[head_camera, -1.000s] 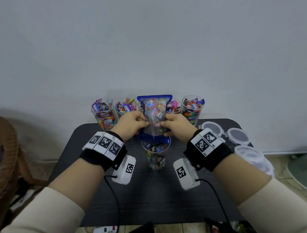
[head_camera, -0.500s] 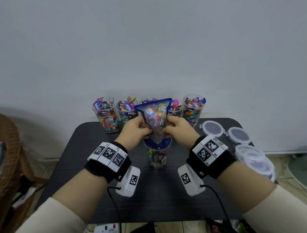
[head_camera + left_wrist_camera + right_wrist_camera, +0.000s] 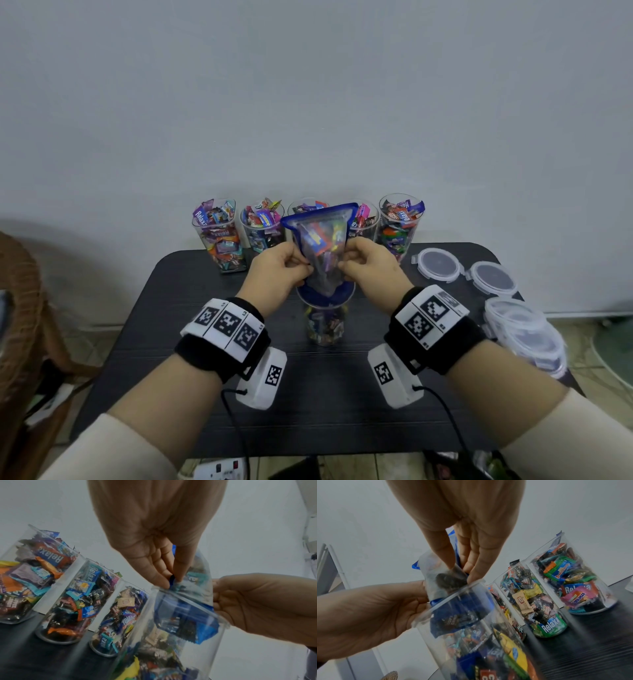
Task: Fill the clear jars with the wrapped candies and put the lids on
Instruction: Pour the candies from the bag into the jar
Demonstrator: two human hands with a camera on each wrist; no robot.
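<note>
"Relaxa" is showing on several candy wrappers: upside down on an orange-brown wrapper (image 3: 49, 557) in the leftmost jar (image 3: 25, 574), on a blue wrapper (image 3: 93, 573) in the next jar, in white on a green wrapper (image 3: 551, 625) low in a middle jar (image 3: 530, 601), and on a purple wrapper (image 3: 201, 216) sticking out of the far-left jar. "mentos" is reading sideways on a pink wrapper (image 3: 578, 596) in the end jar (image 3: 573, 577). Other wrapper print is staying too blurred to read. The wrist bands (image 3: 226, 323) are carrying square black-and-white coded markers, no letters.

Bag (image 3: 322, 251) mouth-down in front jar (image 3: 326, 323) — jar row (image 3: 219, 236) behind, lids (image 3: 439, 264) at table (image 3: 191, 274) right.
</note>
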